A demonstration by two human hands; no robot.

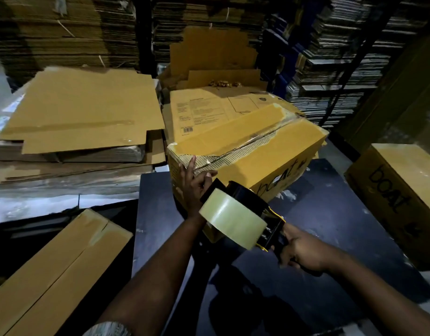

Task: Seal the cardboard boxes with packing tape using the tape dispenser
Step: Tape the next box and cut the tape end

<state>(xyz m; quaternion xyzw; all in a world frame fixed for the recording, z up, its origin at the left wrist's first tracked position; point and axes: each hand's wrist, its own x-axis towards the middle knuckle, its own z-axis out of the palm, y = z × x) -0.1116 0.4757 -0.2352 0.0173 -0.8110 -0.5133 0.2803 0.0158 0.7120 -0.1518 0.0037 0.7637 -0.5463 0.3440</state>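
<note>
Both arms are being extended forward over the dark worktop (330,214). The left hand (193,183) is being pressed flat against the near end of the cardboard box (269,151), fingers straight and pointing up toward the top edge, thumb spread along that edge; nothing is being gripped by it. The right hand (303,251) is being kept lower and nearer, its fingers curled round the black handle of the tape dispenser (248,204), so this grip is closed on the tool.

The box is being held at an angle across the far part of the worktop, one corner jutting toward the right. Bare worktop is being left open to the right and in front of it. A second printed box (398,195) is standing at the right edge, a long flat carton (58,270) is lying low on the left, and flattened cardboard sheets (82,105) are piled behind on the left.

The box's top seam is being shown with torn paper and exposed corrugation, partly under shiny tape. The clear tape roll (233,221) is being carried on the dispenser, just beside the box's near end.
</note>
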